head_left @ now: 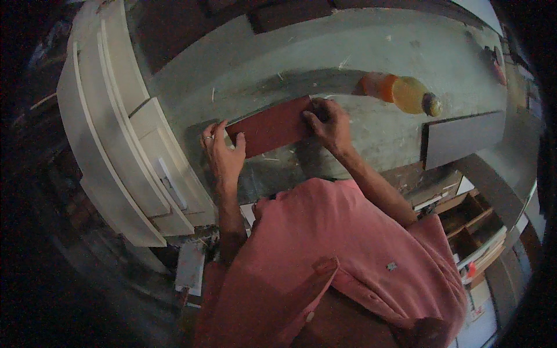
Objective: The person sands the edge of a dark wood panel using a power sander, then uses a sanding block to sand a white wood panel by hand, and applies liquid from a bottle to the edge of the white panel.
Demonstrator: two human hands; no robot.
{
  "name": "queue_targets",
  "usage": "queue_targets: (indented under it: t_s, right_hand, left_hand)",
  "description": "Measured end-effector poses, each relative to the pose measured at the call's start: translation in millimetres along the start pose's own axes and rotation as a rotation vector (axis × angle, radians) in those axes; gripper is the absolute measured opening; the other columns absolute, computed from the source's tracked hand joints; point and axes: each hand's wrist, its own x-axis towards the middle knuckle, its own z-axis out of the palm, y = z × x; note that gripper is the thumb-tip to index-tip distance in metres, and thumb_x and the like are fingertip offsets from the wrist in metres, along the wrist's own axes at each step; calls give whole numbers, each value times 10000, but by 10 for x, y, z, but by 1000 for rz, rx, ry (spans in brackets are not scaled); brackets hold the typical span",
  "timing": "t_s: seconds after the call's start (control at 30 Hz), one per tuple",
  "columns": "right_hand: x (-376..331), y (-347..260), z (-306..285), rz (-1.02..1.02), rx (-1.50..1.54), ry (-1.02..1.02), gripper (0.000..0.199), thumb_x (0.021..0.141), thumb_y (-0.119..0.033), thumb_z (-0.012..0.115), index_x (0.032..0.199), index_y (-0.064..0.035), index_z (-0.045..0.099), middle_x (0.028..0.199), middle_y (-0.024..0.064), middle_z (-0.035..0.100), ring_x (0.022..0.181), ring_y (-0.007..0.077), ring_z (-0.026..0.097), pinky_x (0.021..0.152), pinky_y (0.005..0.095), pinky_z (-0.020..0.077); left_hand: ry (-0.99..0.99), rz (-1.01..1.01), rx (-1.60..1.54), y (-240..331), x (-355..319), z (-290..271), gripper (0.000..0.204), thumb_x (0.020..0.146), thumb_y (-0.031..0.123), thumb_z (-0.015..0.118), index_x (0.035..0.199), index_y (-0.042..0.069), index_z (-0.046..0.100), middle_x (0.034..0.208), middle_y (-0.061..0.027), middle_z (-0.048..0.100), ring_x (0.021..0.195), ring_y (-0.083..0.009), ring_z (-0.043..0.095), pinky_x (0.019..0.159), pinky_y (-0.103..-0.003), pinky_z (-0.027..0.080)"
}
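Between my two hands is a thin, rectangular reddish-brown panel (270,129), held slightly tilted over the green-grey worktop (255,64). My left hand (223,152), with a ring on one finger, grips its left end, thumb on the near face and fingers at the edge. At the opposite end, my right hand (332,124) pinches the upper right corner, thumb in front and fingers curled. Whether the panel's lower edge touches the worktop I cannot tell. Beyond my right hand lies a bottle (409,94) with an orange and a yellow part and a dark cap.
Long cream-white boards (113,139) overlap along the left side. A grey board (464,139) lies at the right. Below it sits a wooden compartment box (473,223). Dark boards (290,16) line the far edge. Small shavings are scattered over the worktop.
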Motion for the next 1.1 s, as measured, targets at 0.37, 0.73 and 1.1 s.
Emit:
queue_targets:
  t_s: [0.37, 0.73, 1.1]
  right_hand:
    - [-290, 109, -60, 55, 31, 57, 452, 809, -261, 811, 1167, -27, 666, 1037, 155, 671, 845, 287, 690, 737, 394, 541]
    - [-210, 78, -31, 26, -14, 48, 376, 863, -336, 730, 1142, -91, 674, 1048, 133, 650, 963, 375, 651, 798, 452, 527]
    - [-220, 87, 3, -25, 6, 79, 361, 852, -303, 749, 1132, -89, 672, 1032, 115, 650, 938, 345, 659, 785, 427, 528]
  left_hand:
    - [-601, 534, -166, 946, 843, 559, 318, 845, 251, 742, 1084, 44, 708, 1109, -139, 677, 1067, -329, 634, 956, -419, 485]
    - [-739, 492, -326, 884, 992, 743, 207, 847, 179, 757, 995, 37, 728, 967, -100, 733, 882, -224, 688, 785, -355, 536]
    - [-814, 302, -254, 988, 1112, 701, 308, 768, 235, 823, 963, 5, 759, 883, -138, 752, 835, -190, 708, 764, -333, 544]
